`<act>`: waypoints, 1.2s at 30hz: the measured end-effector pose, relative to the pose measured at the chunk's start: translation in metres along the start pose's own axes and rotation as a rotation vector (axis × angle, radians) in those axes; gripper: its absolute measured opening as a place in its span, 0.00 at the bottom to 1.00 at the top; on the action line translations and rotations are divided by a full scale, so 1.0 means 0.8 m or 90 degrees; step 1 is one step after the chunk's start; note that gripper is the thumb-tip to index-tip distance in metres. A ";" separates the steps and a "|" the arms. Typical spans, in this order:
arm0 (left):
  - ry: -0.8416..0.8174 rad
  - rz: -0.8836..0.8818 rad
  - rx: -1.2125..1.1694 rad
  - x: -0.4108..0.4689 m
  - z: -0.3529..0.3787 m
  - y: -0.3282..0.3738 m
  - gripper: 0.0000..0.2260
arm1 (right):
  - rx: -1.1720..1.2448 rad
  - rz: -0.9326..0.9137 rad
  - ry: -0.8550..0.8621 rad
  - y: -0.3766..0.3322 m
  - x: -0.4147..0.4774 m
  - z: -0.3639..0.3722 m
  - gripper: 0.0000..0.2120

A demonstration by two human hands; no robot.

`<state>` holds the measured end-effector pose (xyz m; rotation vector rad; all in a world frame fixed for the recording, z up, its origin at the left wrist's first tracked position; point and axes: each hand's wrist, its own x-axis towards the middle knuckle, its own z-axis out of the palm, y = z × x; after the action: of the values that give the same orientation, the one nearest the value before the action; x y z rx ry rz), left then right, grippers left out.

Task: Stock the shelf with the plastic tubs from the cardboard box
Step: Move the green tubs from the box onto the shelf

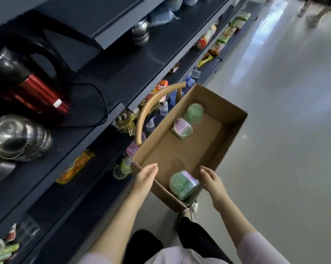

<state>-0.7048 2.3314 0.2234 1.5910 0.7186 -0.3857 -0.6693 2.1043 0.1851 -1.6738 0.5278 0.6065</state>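
both hands are reaching in with fingers loosely spread, holding nothing. the nearest tub [183, 184] is lying tilted in the near corner of the cardboard box [229, 121], between the hands. the right hand [211, 181] is just beside it and the left hand [146, 178] is at the box rim, slightly further off. two more tubs [194, 113] are lying at the far end. the box is sitting on the pale floor [275, 140], and the dark shelf [111, 77] on the left is showing bare board.

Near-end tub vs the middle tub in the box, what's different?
The near-end tub leans in the cardboard box's near corner, mostly green; the middle tub lies on the box floor, pink-rimmed. The near-end tub sits between left hand and right hand; the middle tub is beyond both. Both tipped, neither held.
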 end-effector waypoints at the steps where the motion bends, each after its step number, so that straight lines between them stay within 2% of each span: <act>1: 0.001 -0.015 0.001 0.015 0.006 0.001 0.12 | 0.000 0.029 -0.008 0.005 0.013 -0.002 0.16; 8: -0.042 -0.061 0.058 0.123 0.035 0.001 0.08 | 0.048 0.182 -0.042 0.047 0.070 0.015 0.23; 13: -0.186 -0.150 0.149 0.185 0.056 -0.036 0.10 | 0.171 0.214 0.055 0.079 0.083 0.039 0.22; 18: -0.319 -0.223 0.239 0.220 0.067 -0.079 0.21 | 0.387 0.240 0.144 0.094 0.096 0.071 0.20; 23: -0.312 -0.245 0.272 0.247 0.056 -0.096 0.35 | 0.536 0.252 0.146 0.091 0.118 0.094 0.19; 30: -0.345 -0.294 0.312 0.275 0.047 -0.092 0.48 | 0.528 0.255 0.114 0.085 0.127 0.107 0.22; 32: -0.341 -0.284 0.310 0.277 0.045 -0.092 0.45 | 0.467 0.248 0.118 0.084 0.127 0.106 0.23; 36: -0.274 -0.247 0.270 0.287 0.033 -0.089 0.37 | 0.205 0.215 0.170 0.091 0.132 0.096 0.19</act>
<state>-0.5750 2.3582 0.0215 1.6722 0.6311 -1.1907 -0.6437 2.1653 0.0511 -1.3741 1.0594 0.5074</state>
